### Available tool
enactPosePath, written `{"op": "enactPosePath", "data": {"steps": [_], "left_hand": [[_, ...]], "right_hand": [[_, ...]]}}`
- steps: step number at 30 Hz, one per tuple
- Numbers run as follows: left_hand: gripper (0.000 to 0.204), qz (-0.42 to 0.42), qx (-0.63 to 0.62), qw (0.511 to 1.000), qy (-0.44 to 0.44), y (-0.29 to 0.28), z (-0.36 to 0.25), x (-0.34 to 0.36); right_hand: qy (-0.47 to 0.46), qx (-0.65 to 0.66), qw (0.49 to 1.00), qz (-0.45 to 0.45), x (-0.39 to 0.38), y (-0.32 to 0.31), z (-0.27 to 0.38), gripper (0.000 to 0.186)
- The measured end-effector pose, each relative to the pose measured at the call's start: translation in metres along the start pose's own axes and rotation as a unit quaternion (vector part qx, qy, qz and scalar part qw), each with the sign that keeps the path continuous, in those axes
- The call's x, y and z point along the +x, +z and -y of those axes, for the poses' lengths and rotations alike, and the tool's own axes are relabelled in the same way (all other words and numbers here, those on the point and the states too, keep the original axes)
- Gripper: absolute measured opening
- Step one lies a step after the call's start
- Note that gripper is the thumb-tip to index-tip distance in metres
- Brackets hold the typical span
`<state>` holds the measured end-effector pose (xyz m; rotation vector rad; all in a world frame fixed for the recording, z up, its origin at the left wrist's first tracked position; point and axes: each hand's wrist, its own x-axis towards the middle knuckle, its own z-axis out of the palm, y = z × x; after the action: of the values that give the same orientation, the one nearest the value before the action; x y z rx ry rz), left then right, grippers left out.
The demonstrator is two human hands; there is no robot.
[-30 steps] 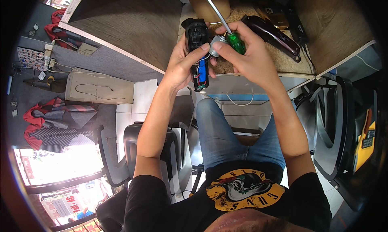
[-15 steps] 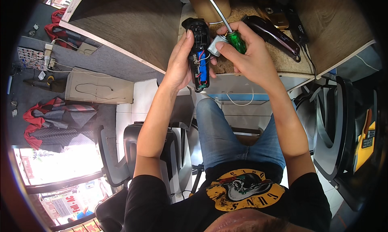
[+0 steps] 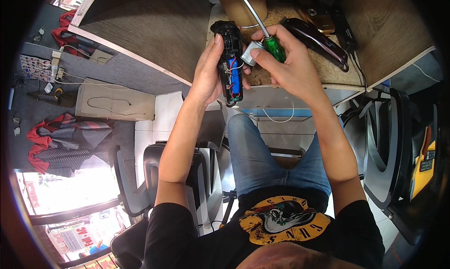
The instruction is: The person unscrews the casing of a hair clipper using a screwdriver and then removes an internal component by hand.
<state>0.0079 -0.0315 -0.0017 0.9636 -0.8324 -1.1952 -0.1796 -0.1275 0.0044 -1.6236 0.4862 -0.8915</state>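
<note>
Nearest the camera are the person's lap in blue jeans (image 3: 276, 161) and the two forearms rising toward the front edge of the worktop (image 3: 154, 30), a wood-grain bench whose right part is a rougher chipboard surface. Just over that front edge, near its middle, the left hand (image 3: 208, 70) is wrapped around an opened black hair clipper body (image 3: 229, 58), thumb along one side and fingers curled behind it, holding it upright with the open side facing the camera; a blue battery cell (image 3: 236, 79) and thin red and white wires show inside. The right hand (image 3: 286, 65) is closed around the green handle of a screwdriver (image 3: 273, 46), whose metal shaft points up and away, while its thumb and forefinger pinch a small silver motor (image 3: 248, 53) just beside the clipper shell. The clipper looks light and stiff, a hard plastic shell, but its innards look fragile: the wires seem easy to tear, so the safe grip is on the outer shell along its sides, as the left hand has it, never on the cell or leads. Farther back, on the right of the worktop, lies a dark maroon clipper (image 3: 316, 39), and beyond it another dark device (image 3: 340, 27); a tan round container (image 3: 241, 6) stands at the far edge.
</note>
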Motion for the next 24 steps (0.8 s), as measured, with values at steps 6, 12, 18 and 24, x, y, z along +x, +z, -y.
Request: {"op": "enactPosePath", "data": {"steps": [6, 12, 18, 24], "left_hand": [[0.058, -0.004, 0.001, 1.000, -0.006, -0.0002, 0.0003, 0.0004], [0.055, 0.000, 0.011, 1.000, -0.005, 0.0026, -0.0018, -0.0001], [0.054, -0.003, 0.012, 1.000, -0.006, 0.0033, -0.0015, 0.0005], [0.054, -0.002, 0.006, 1.000, -0.006, 0.0017, -0.0003, 0.0007]], "right_hand": [[-0.004, -0.001, 1.000, -0.008, -0.0001, 0.0002, -0.0004, 0.032], [0.066, 0.004, 0.998, 0.002, -0.0013, -0.0017, 0.0074, 0.030], [0.015, -0.002, 1.000, -0.013, -0.0005, -0.0011, 0.0012, 0.030], [0.002, -0.001, 1.000, -0.011, 0.0001, -0.0013, -0.0023, 0.031]]}}
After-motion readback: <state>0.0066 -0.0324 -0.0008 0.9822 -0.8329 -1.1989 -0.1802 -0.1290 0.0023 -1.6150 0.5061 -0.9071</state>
